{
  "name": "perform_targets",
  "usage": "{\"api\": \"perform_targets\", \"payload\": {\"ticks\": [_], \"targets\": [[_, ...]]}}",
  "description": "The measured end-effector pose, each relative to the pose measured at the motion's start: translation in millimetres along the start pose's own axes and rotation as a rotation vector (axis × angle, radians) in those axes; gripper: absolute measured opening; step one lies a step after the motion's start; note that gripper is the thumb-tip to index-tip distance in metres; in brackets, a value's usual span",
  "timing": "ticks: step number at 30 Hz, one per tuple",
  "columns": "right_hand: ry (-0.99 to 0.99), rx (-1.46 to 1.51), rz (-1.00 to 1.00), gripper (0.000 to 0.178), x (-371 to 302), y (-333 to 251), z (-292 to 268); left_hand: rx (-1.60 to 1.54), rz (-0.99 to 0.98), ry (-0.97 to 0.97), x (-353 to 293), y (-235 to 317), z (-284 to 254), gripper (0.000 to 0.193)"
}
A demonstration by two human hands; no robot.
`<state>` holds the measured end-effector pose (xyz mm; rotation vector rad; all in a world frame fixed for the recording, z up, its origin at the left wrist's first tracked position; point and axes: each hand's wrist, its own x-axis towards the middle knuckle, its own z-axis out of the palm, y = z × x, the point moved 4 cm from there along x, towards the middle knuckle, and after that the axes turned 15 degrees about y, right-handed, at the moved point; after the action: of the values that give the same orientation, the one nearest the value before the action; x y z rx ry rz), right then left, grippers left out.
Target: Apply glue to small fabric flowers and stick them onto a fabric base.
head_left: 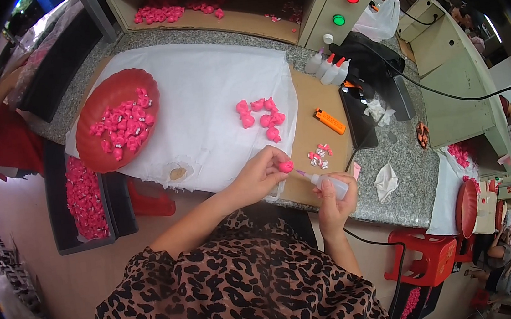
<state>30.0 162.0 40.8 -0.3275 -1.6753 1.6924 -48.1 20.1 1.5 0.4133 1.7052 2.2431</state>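
Between the fingertips of my left hand [263, 172] is a small pink figurine piece [286, 167]. My right hand [338, 197] grips a translucent squeeze bottle [327, 184], its thin nozzle pointing left at the pink piece; whether the tip touches it I cannot tell. Both hands are over the front edge of the worktable. Beyond them, a loose group of pink figurine pieces [272, 120] lies on the white sheet [198, 103]. Several tiny pink and white parts [320, 155] rest on the brown board [317, 95], near an orange box-cutter-like tool [330, 121].
A red scalloped bowl [86, 138] with pink pieces stands at left, above a black bin [63, 213] of more pieces. Squeeze bottles [337, 71], a black tray [360, 122] and crumpled tissue [386, 181] are at right. A machine with red and green buttons [338, 20] stands behind.
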Motion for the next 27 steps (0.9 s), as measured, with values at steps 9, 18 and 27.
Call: {"api": "perform_targets", "payload": {"ticks": [9, 18, 27], "targets": [[-0.002, 0.014, -0.004, 0.012, -2.7, -2.1, 2.3, 0.0, -0.004, -0.002, 0.5, 3.4, 0.5, 0.02], [0.054, 0.205, 0.207, 0.018, 5.2, 4.4, -6.5, 0.034, 0.058, 0.014, 0.9, 1.0, -1.0, 0.021], [0.095, 0.563, 0.76, 0.037, 20.6, 20.8, -30.3, 0.023, -0.027, -0.009, 0.4, 3.9, -1.9, 0.021]]}}
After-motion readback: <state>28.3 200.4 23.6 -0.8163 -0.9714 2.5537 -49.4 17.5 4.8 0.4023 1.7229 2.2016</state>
